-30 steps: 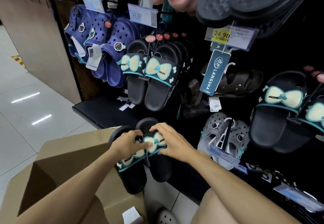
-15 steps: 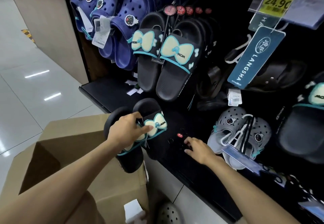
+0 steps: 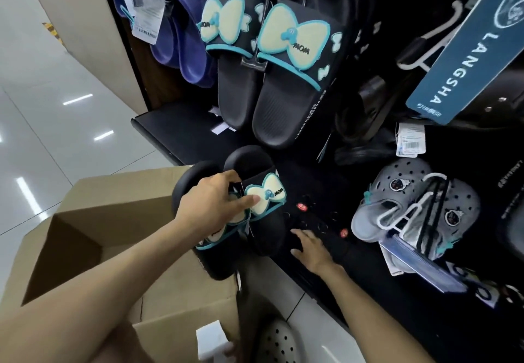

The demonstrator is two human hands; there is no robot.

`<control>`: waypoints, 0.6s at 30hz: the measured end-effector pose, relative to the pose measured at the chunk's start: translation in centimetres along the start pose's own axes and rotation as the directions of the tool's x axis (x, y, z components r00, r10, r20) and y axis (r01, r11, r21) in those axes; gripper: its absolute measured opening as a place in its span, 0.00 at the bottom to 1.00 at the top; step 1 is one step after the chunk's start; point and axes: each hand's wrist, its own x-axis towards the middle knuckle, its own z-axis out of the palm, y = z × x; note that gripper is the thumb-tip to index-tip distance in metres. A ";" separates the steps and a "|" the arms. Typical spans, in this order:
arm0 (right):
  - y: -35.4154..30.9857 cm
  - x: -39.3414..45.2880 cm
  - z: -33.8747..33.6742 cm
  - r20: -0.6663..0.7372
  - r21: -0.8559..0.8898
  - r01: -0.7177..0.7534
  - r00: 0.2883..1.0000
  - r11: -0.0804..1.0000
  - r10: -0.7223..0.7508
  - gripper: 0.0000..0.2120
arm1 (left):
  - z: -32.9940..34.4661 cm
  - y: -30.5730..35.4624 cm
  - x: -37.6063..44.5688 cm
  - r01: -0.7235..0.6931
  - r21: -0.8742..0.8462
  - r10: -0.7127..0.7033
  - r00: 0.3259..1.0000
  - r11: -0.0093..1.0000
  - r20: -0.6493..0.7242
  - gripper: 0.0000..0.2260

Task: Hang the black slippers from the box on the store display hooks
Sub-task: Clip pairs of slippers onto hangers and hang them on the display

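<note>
My left hand (image 3: 215,206) grips a pair of black slippers (image 3: 255,169) with cream bows edged in teal, held over the far corner of the open cardboard box (image 3: 113,226). My right hand (image 3: 310,249) lies flat with fingers spread on the black lower shelf (image 3: 181,132), beside small black hangers with red tags (image 3: 302,206). A matching pair of black bow slippers (image 3: 283,73) hangs on the display above.
Blue clogs (image 3: 181,36) hang at upper left, grey clogs (image 3: 411,201) on a white hanger at right, dark sandals and a blue LANGSHA tag (image 3: 465,61) at upper right. White tiled floor (image 3: 42,124) lies to the left. A white clog (image 3: 279,342) sits below.
My right hand let go of the slipper pair and dropped to the shelf by the small hangers. My left hand keeps the pair. The view moved closer and lower.
</note>
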 end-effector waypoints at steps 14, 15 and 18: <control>-1.2 5.5 0.9 -0.229 0.200 -0.161 0.952 0.967 0.206 0.33 | 0.2 -1.1 1.3 0.021 -0.029 -0.022 0.999 0.999 -0.035 0.24; -1.2 5.7 1.1 -0.233 0.199 -0.162 0.950 0.967 0.207 0.33 | 0.3 -1.2 1.4 0.020 -0.023 -0.021 0.999 1.000 -0.036 0.24; -1.1 6.2 1.0 -0.200 0.254 -0.194 0.948 0.948 0.248 0.35 | 0.3 -1.4 1.6 0.016 -0.004 -0.016 0.999 1.000 -0.038 0.23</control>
